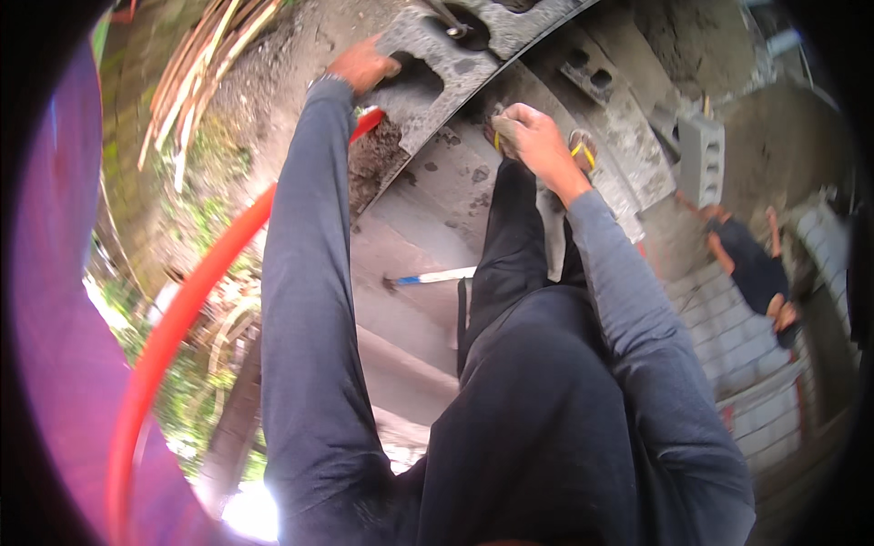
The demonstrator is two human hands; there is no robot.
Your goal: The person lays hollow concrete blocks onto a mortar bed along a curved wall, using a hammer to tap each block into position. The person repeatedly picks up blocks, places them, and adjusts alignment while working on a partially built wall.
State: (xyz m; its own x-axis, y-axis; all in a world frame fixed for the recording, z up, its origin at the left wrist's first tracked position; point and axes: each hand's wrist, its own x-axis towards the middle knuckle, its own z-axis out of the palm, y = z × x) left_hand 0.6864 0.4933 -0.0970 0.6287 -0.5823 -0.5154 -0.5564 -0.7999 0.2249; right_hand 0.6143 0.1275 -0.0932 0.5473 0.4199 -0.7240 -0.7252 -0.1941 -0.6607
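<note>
My left hand (pixel 364 65) is closed on the near left end of a grey hollow concrete block (pixel 423 50), its thumb at the rim of an open cavity. The block lies on top of a wall, with dark crumbly mortar (pixel 375 155) beside its end. A metal rod (pixel 444 14) stands in another cavity. To the right, my right hand (pixel 539 144) is held above my sandalled feet, apart from the block. Its fingers are curled together; whatever may be in them is hidden.
A red hose (pixel 196 305) curves up along my left. Wooden strips (pixel 196 77) lie at the upper left. Below me are grey steps or boards (pixel 401 332) and a blue-and-white-handled tool (pixel 435 277). Rightward, a person (pixel 756 268) reaches near an upright concrete block (pixel 702 159).
</note>
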